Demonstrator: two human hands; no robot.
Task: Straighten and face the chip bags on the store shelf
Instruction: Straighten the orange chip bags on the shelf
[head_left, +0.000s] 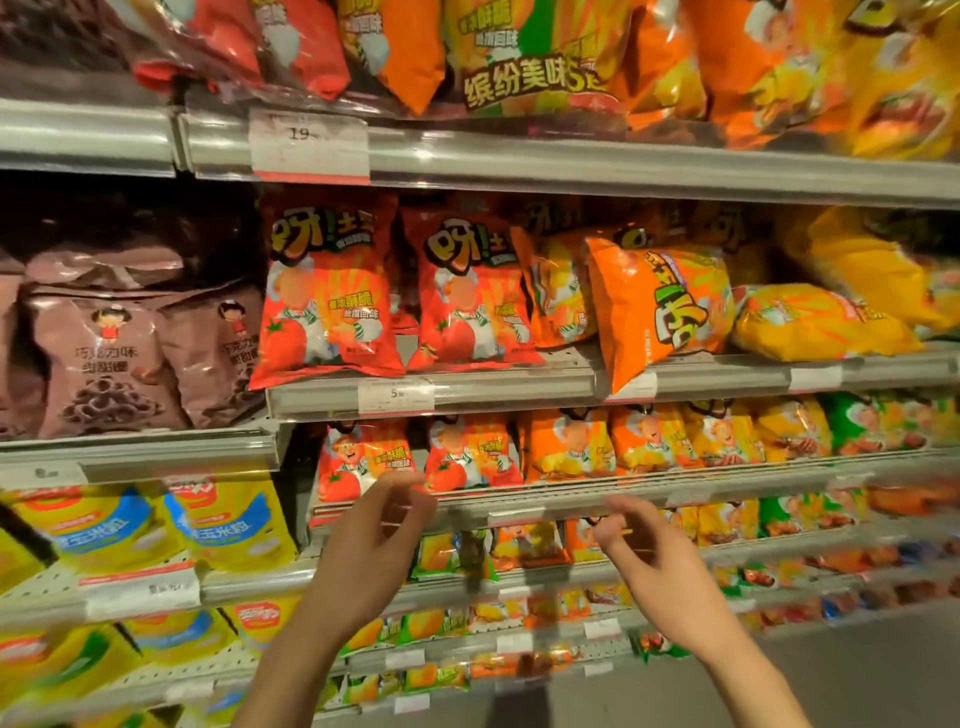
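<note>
Two red tomato chip bags (330, 291) stand upright and face forward on the middle shelf (498, 387). Right of them an orange chip bag (657, 306) lies turned sideways and tilted, its lower corner hanging over the shelf edge. A yellow bag (826, 322) lies flat on its side further right. My left hand (371, 545) and my right hand (641, 551) are raised in front of the lower shelves, fingers loosely curled, holding nothing and touching no bag. Both are blurred.
Smaller red, orange and yellow bags (566, 449) line the shelf below. Brown snack bags (104, 364) fill the left bay, yellow corn snack bags (228, 525) sit under them. Large multipacks (530, 57) hang over the top shelf edge. Price tags (396, 396) sit on the rails.
</note>
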